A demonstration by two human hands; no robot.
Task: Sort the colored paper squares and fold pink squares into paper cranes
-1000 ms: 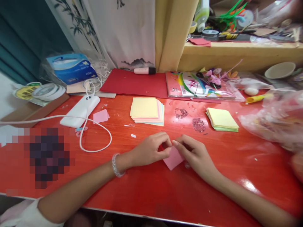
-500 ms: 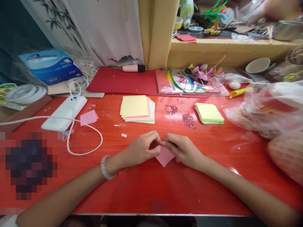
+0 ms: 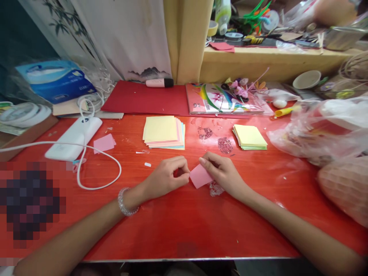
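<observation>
Between my hands, just above the red table, is a small pink square of paper [image 3: 200, 177]. My right hand [image 3: 220, 168] grips its upper right side, thumb on top and fingers behind. With thumb and forefinger pinched together, my left hand [image 3: 172, 172] meets the paper's left corner. A beaded bracelet [image 3: 126, 202] circles my left wrist. Beyond my hands lie a larger stack of coloured paper squares [image 3: 160, 130], yellow on top, and a smaller yellow and green stack [image 3: 249, 137]. A few pink squares [image 3: 104, 143] rest to the left.
A white power bank [image 3: 73, 140] with a looping cable [image 3: 99, 188] lies at left. Red sheets [image 3: 149, 100] and a packaged paper pad [image 3: 221, 100] line the back. Plastic bags [image 3: 324, 122] crowd the right. Worn patches [image 3: 225, 145] mark the red tabletop [image 3: 172, 230].
My hands have moved slightly apart. The pink paper has turned and come up between them, and my right hand has shifted to its upper right side. The view has shifted slightly.
</observation>
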